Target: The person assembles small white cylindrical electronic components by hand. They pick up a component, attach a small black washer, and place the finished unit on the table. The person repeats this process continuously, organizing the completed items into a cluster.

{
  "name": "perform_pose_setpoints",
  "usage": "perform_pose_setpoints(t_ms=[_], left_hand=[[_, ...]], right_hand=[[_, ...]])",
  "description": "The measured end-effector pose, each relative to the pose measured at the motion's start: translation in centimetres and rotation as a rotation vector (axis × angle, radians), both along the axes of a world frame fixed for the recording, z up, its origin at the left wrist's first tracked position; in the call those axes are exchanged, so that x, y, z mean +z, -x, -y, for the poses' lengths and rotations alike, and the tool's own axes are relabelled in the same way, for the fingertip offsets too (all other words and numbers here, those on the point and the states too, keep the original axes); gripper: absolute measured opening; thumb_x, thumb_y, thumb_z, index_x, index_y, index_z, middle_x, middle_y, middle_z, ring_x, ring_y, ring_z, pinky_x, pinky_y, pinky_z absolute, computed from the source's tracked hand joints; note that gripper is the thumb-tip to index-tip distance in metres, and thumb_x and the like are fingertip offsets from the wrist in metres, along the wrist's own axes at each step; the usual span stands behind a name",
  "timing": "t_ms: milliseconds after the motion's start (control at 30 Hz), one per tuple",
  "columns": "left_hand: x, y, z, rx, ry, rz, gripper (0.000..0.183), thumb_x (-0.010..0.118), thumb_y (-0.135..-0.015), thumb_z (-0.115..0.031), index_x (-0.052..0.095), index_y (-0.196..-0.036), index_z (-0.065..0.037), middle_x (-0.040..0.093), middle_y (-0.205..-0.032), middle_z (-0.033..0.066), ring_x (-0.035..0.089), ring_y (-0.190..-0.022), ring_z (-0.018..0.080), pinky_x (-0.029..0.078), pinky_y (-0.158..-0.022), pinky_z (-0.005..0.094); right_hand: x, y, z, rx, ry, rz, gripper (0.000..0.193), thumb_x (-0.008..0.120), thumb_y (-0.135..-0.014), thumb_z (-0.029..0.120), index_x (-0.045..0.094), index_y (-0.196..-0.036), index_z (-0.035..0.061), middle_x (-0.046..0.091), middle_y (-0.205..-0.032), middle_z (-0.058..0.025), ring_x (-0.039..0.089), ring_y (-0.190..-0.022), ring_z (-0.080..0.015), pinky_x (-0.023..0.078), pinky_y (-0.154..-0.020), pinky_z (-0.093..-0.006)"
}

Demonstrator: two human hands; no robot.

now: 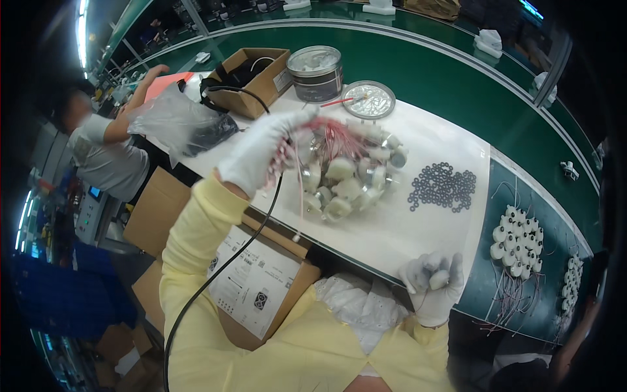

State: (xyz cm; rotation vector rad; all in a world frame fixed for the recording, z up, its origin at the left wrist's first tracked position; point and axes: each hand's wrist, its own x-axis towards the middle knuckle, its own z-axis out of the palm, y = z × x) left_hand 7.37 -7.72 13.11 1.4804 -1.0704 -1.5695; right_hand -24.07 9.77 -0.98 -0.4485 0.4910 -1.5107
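Observation:
My left hand [264, 150], in a white glove with red grip dots, reaches over a pile of white motor-like parts [343, 189]. Its fingers are at the red wires [336, 134] on top of the pile and are smeared by motion. A thin pale wire [301, 196] with a small connector hangs beside that hand. At the table's front edge, my right hand [434, 284], also gloved, has its fingers curled around a small pale thing too blurred to name. Many small dark rings [443, 187] lie on the white table [418, 137], beyond the right hand.
Behind the pile stand a metal can [315, 75] and its lid [373, 104] with a red-handled brush. A cardboard box [277, 81] and plastic bag [176, 124] lie left. More white parts [517, 242] stand at right. A black cable [225, 264] crosses my left arm. Another person [104, 144] works at left.

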Motion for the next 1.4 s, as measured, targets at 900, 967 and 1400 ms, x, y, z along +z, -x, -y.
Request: perform_pose_setpoints(t_ms=[900, 967, 1400], left_hand=[[-31.4, -28.0, -23.7, 0.341, -0.55, 1.282, 0.096, 0.043, -0.097, -0.074, 0.035, -0.165, -0.007, 0.043, -0.163, 0.0285, 0.044, -0.15, 0.0437, 0.034, -0.125, 0.0463], [-32.3, -28.2, -22.2, 0.472, -0.627, 1.219, 0.107, 0.042, -0.093, -0.08, 0.026, -0.169, -0.007, 0.035, -0.169, 0.0278, 0.037, -0.155, 0.0433, 0.028, -0.128, 0.0478], [-25.1, -33.1, -19.4, 0.346, -0.574, 1.064, 0.102, 0.041, -0.092, -0.086, 0.063, -0.146, -0.003, 0.059, -0.153, 0.0199, 0.053, -0.145, 0.0351, 0.039, -0.122, 0.0423]], right_hand=[[0.0, 0.7, 0.4, 0.157, 0.183, 0.057, 0.035, 0.051, -0.109, 0.037, 0.051, -0.087, 0.0094, 0.04, -0.07, -0.0041, 0.038, -0.061, -0.0174, 0.036, -0.056, -0.0316], [-0.3, 0.7, 0.1, 0.09, 0.135, 0.036, 0.037, 0.05, -0.108, 0.04, 0.051, -0.086, 0.0101, 0.04, -0.067, -0.004, 0.037, -0.058, -0.0172, 0.037, -0.053, -0.0314], [-2.6, 2.0, -0.5, 0.102, 0.213, 0.05, 0.038, 0.06, -0.104, 0.048, 0.067, -0.109, 0.0112, 0.057, -0.084, -0.0068, 0.051, -0.075, -0.0234, 0.044, -0.075, -0.0479]])
